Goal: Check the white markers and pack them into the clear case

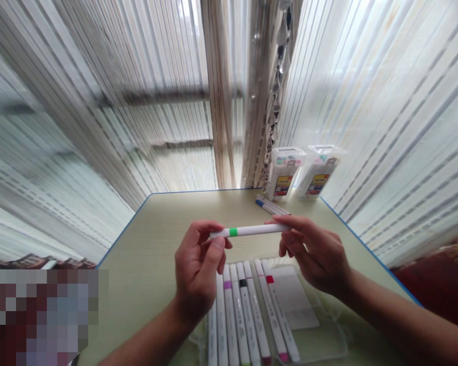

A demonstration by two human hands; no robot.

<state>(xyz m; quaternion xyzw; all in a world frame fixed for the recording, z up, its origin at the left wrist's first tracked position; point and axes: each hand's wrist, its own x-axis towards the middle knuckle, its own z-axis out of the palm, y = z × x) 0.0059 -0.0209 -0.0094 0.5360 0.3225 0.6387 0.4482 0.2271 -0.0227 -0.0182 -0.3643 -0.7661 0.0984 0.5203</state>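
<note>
You hold one white marker with a green band level above the table, between both hands. Your left hand pinches its left end between thumb and fingertips; your right hand grips the other end, fingers closed lightly round the barrel with the index finger laid along the top. The marker hangs in the air, clear of everything under it.

Right beneath your hands lies one clear plastic tray holding a row of white markers side by side. You can count about seven of them, though your left wrist hides part of the row, so the exact number is uncertain. Their bands show purple, black, pink and red where visible. The right part of the tray holds none.

Farther back, near the table's far edge, two more markers lie together, one with a blue cap. Behind them stand two clear marker boxes with yellow and red labels, just beside each other, against the striped curtain
</note>
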